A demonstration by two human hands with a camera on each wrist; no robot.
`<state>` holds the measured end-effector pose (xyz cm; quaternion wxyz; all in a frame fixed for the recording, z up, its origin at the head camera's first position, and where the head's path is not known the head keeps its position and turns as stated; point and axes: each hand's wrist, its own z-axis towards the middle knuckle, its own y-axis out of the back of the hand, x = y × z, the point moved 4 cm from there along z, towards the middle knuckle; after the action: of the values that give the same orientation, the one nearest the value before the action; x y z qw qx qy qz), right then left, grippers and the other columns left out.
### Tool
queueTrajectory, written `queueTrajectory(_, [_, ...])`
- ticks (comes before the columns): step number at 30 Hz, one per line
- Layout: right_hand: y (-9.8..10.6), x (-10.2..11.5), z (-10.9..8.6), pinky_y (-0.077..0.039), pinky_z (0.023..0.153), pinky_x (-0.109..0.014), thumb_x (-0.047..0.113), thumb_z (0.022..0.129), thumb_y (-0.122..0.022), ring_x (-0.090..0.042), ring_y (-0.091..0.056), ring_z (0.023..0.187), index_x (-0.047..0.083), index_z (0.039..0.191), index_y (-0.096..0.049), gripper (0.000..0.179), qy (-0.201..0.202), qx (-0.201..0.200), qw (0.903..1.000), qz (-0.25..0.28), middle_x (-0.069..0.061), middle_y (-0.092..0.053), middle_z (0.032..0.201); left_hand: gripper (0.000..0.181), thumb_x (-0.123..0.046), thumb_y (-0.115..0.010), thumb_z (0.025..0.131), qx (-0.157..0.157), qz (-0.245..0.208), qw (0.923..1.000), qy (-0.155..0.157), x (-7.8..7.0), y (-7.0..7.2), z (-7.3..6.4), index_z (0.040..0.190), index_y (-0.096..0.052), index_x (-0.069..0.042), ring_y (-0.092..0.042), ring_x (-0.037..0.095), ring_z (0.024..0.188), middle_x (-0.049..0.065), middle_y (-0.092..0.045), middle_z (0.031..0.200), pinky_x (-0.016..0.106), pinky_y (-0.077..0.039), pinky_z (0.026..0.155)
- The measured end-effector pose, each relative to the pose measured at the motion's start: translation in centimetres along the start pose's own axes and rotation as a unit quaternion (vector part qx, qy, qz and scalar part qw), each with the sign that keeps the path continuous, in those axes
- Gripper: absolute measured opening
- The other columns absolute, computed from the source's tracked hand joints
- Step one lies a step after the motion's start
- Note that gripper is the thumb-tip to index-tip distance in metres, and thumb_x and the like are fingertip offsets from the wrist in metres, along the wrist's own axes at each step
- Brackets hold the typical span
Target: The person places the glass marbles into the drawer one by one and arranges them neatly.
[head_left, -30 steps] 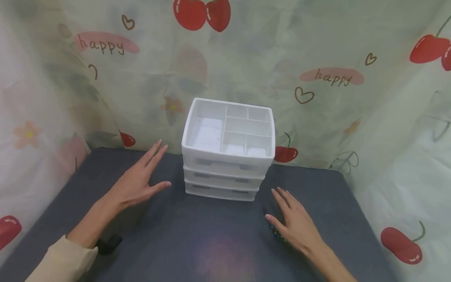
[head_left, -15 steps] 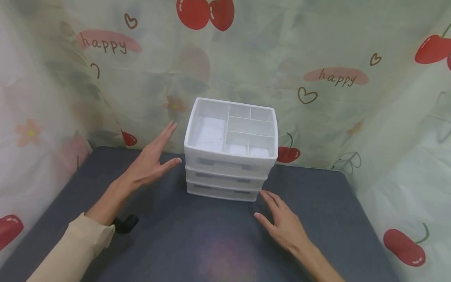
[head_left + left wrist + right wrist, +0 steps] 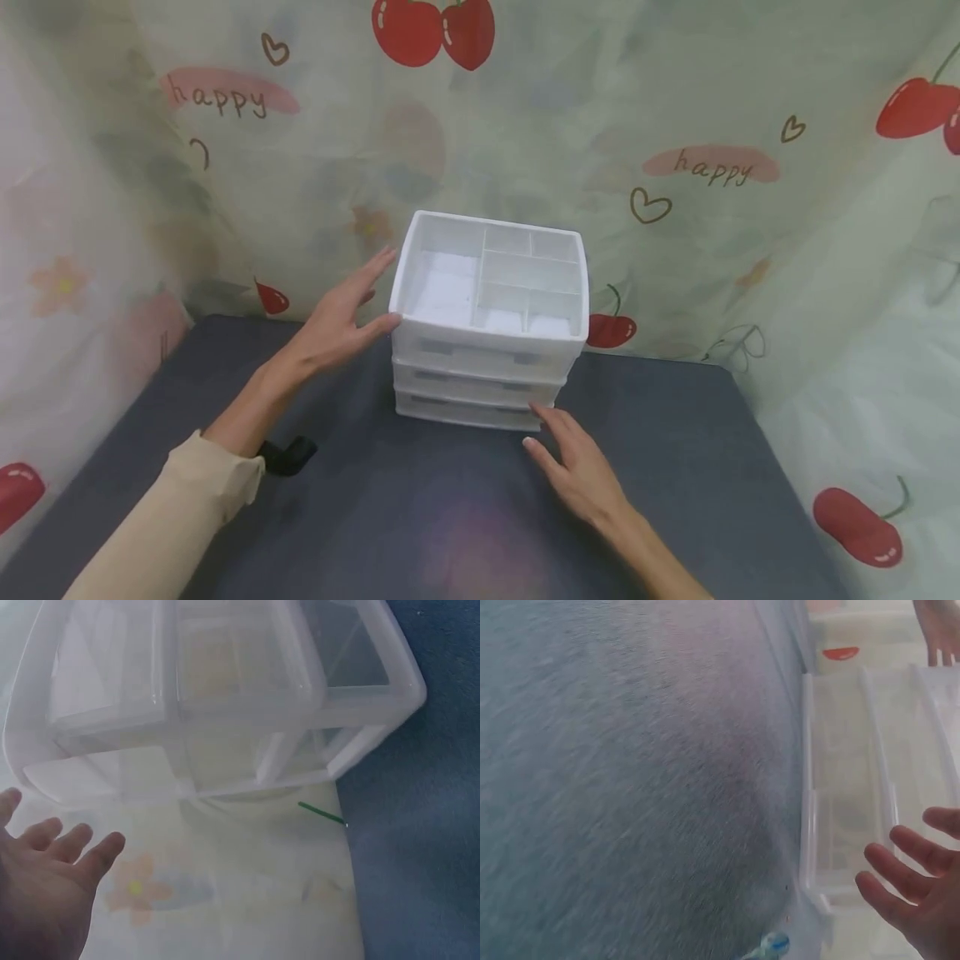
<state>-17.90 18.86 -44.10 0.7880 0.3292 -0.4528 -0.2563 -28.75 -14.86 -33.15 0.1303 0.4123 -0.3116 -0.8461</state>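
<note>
A white plastic drawer organizer (image 3: 480, 360) stands at the back of the dark table, with a divided open tray on top and three translucent drawers (image 3: 844, 772) below. My left hand (image 3: 336, 329) is at its left side, fingers extended, the thumb by the tray's front left corner. Whether it touches the rim, I cannot tell; in the left wrist view the hand (image 3: 52, 881) appears just off the side wall. My right hand (image 3: 581, 475) hovers before the lower right corner, fingers spread and holding nothing. In the right wrist view, its fingers (image 3: 896, 874) are in front of the drawer fronts.
Behind the table (image 3: 450, 508) hangs a pale curtain (image 3: 525, 108) printed with cherries and hearts; it also runs along both sides. A black strap device (image 3: 288, 456) is on my left wrist. Small blue-green beads (image 3: 775, 945) show at the bottom of the right wrist view.
My left hand has moved right and up to the organizer's left side. The right hand has moved left and slightly up, to the lower drawers' right corner. The organizer stays in place.
</note>
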Motion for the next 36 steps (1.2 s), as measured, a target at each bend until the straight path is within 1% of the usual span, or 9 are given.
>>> queueTrajectory(2, [-0.5,0.0,0.5,-0.05,0.089,-0.044,0.03,0.098,-0.064,-0.022,-0.064,0.108,0.012,0.14,-0.055,0.047,-0.007,0.002,0.9992,0.039,-0.005,-0.063,0.128,0.078,-0.042,-0.063,0.095,-0.001,-0.017,0.9998,0.007,0.2,-0.1,0.1,0.159,-0.023,-0.022,-0.026,0.025,0.147,0.003,-0.023,0.163,0.053,-0.035,0.108])
queueTrajectory(5, [-1.0,0.0,1.2,-0.052,0.085,-0.036,0.028,0.098,-0.064,-0.017,-0.067,0.102,0.014,0.136,-0.06,0.041,-0.047,0.001,0.993,0.108,-0.002,-0.064,0.127,0.075,-0.038,-0.064,0.096,-0.001,-0.051,0.9986,0.015,0.3,-0.3,0.5,0.159,-0.023,-0.025,-0.027,0.023,0.147,-0.001,-0.025,0.162,0.051,-0.034,0.11])
queueTrajectory(9, [-1.7,0.0,1.9,-0.054,0.083,-0.031,0.027,0.098,-0.064,-0.019,-0.069,0.099,0.014,0.133,-0.063,0.037,-0.099,0.0,0.9728,0.209,-0.003,-0.066,0.127,0.075,-0.034,-0.063,0.097,0.004,-0.083,0.9963,0.023,0.1,-0.9,1.2,0.159,-0.02,-0.031,-0.026,0.021,0.147,-0.004,-0.024,0.163,0.049,-0.032,0.111])
queueTrajectory(15, [-2.9,0.0,3.0,-0.055,0.081,-0.035,0.024,0.101,-0.059,-0.028,-0.069,0.096,0.005,0.127,-0.065,0.033,-0.139,-0.005,0.9379,0.318,-0.012,-0.068,0.122,0.077,-0.032,-0.065,0.096,0.001,-0.103,0.9939,0.04,0.0,-1.0,1.7,0.159,-0.02,-0.029,-0.028,0.022,0.146,-0.001,-0.024,0.163,0.051,-0.031,0.111])
queueTrajectory(20, [-3.7,0.4,3.5,-0.055,0.081,-0.037,0.026,0.102,-0.056,-0.03,-0.07,0.094,0.003,0.121,-0.069,0.033,-0.177,-0.023,0.9108,0.372,-0.013,-0.07,0.117,0.077,-0.032,-0.065,0.097,0.0,-0.108,0.9931,0.045,-0.2,-1.3,2.3,0.159,-0.02,-0.029,-0.03,0.023,0.145,0.0,-0.023,0.163,0.05,-0.031,0.111])
queueTrajectory(24, [-4.8,1.0,3.8,-0.055,0.082,-0.038,0.029,0.101,-0.057,-0.03,-0.069,0.095,0.002,0.123,-0.068,0.037,-0.19,-0.013,0.8938,0.406,-0.015,-0.07,0.117,0.078,-0.033,-0.066,0.096,-0.006,-0.101,0.9934,0.054,-0.3,-1.5,2.7,0.159,-0.02,-0.032,-0.034,0.026,0.143,0.002,-0.024,0.162,0.048,-0.034,0.11])
queueTrajectory(28, [-5.7,1.6,4.0,-0.055,0.08,-0.035,0.028,0.101,-0.058,-0.026,-0.07,0.093,-0.003,0.124,-0.066,0.039,-0.206,-0.013,0.8681,0.451,-0.019,-0.069,0.117,0.079,-0.032,-0.068,0.094,-0.012,-0.099,0.9932,0.061,-0.4,-1.7,2.8,0.158,-0.022,-0.031,-0.037,0.029,0.141,0.004,-0.025,0.162,0.052,-0.037,0.107])
queueTrajectory(31, [-6.4,1.8,4.2,-0.055,0.078,-0.032,0.026,0.101,-0.058,-0.021,-0.069,0.09,-0.005,0.125,-0.065,0.04,-0.227,-0.012,0.8484,0.478,-0.02,-0.069,0.118,0.081,-0.028,-0.071,0.092,-0.017,-0.106,0.9923,0.062,-0.5,-1.8,3.0,0.158,-0.024,-0.03,-0.036,0.028,0.142,0.003,-0.025,0.162,0.053,-0.036,0.106])
queueTrajectory(36, [-7.3,1.7,4.5,-0.055,0.077,-0.029,0.025,0.101,-0.059,-0.021,-0.069,0.093,-0.003,0.128,-0.063,0.039,-0.257,-0.005,0.8239,0.505,-0.018,-0.069,0.119,0.084,-0.023,-0.076,0.089,-0.022,-0.123,0.9898,0.068,-0.6,-2.0,3.3,0.157,-0.026,-0.03,-0.033,0.024,0.143,-0.001,-0.026,0.162,0.051,-0.037,0.106])
